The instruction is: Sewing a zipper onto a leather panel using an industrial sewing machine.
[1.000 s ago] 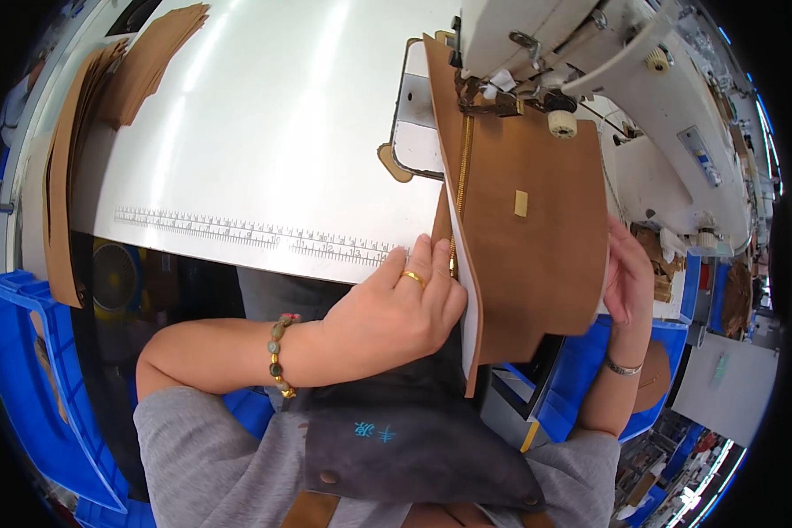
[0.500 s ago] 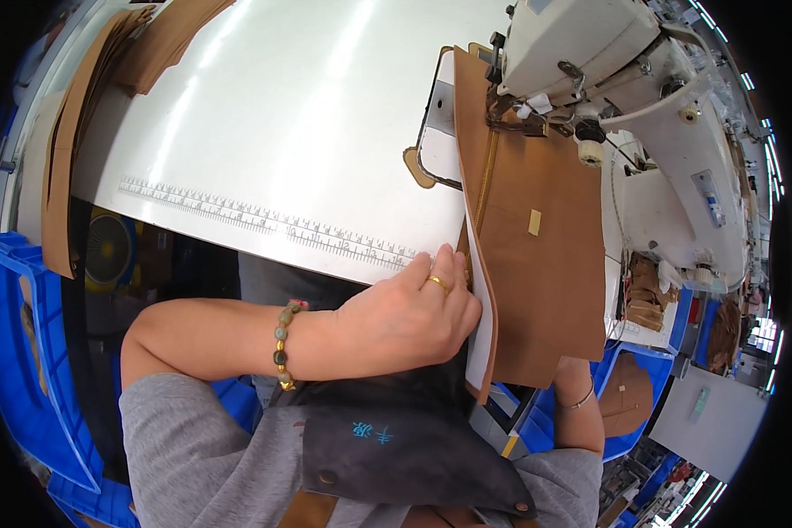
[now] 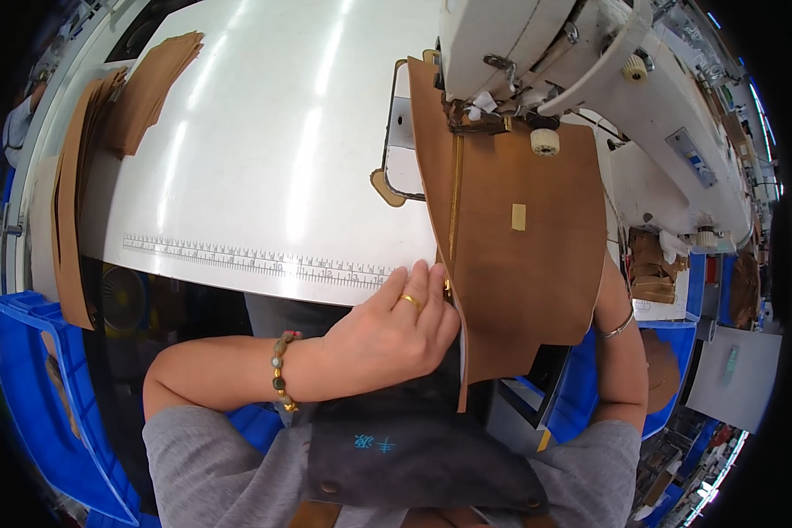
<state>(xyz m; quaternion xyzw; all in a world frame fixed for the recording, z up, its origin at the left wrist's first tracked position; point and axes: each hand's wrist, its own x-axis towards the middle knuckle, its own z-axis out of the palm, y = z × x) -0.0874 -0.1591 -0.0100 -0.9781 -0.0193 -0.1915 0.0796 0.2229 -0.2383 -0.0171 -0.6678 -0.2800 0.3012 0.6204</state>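
Note:
A brown leather panel [image 3: 537, 273] lies under the head of a white sewing machine [image 3: 519, 53], its near end hanging past the table edge. A gold-toothed zipper [image 3: 454, 194] runs down its left side, and a small piece of beige tape [image 3: 518, 217] sits on its face. My left hand [image 3: 405, 326] is closed, thumb and fingers pinching the panel's left edge beside the zipper's near end. At the panel's right edge is my right hand [image 3: 611, 295]; its fingers are hidden by the leather.
A ruler scale [image 3: 255, 260] is printed along the white table's [image 3: 264, 132] front edge. Stacked brown pieces [image 3: 154, 92] lie at the far left, with a blue bin [image 3: 35, 378] below. More brown pieces [image 3: 653, 268] and another blue bin [image 3: 673, 334] are on the right.
The panel now lies flatter, its left edge less lifted. My right hand has moved from the near lower corner up along the right edge. My left hand keeps its pinch. The whole view has shifted.

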